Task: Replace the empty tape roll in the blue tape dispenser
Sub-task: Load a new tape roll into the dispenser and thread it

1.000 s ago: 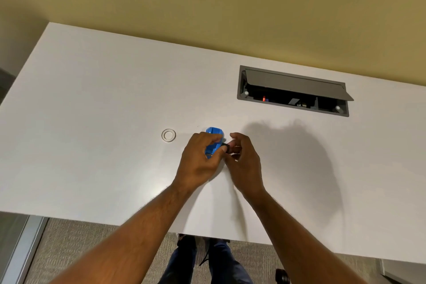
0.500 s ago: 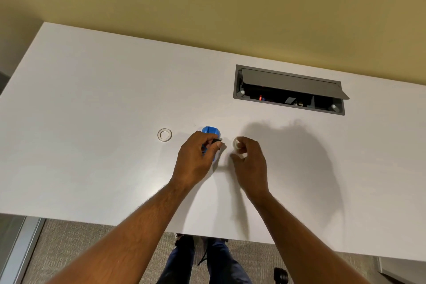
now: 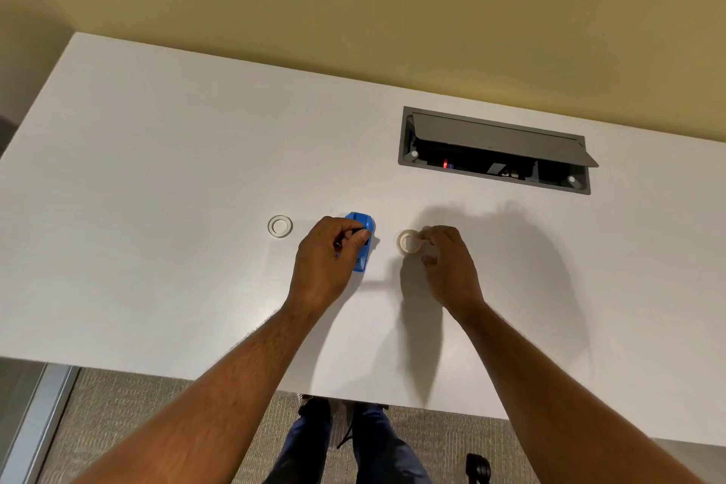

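Observation:
The blue tape dispenser (image 3: 362, 244) rests on the white desk (image 3: 157, 208), and my left hand (image 3: 326, 263) grips it from the left, with a small black part pinched at my fingertips. To the right, my right hand (image 3: 448, 267) holds a small off-white tape ring (image 3: 408, 242) by its right edge, low over or on the desk, apart from the dispenser. A second ring, clear with a white core (image 3: 279, 226), lies flat on the desk left of the dispenser, untouched.
A grey cable box (image 3: 495, 153) with its lid propped open is set into the desk at the back right. The yellow wall runs behind the desk. The near desk edge is below my forearms, with my legs and carpet under it.
My right hand has pulled away from the dispenser to the right, carrying the off-white ring out with it. My left hand has stayed on the dispenser.

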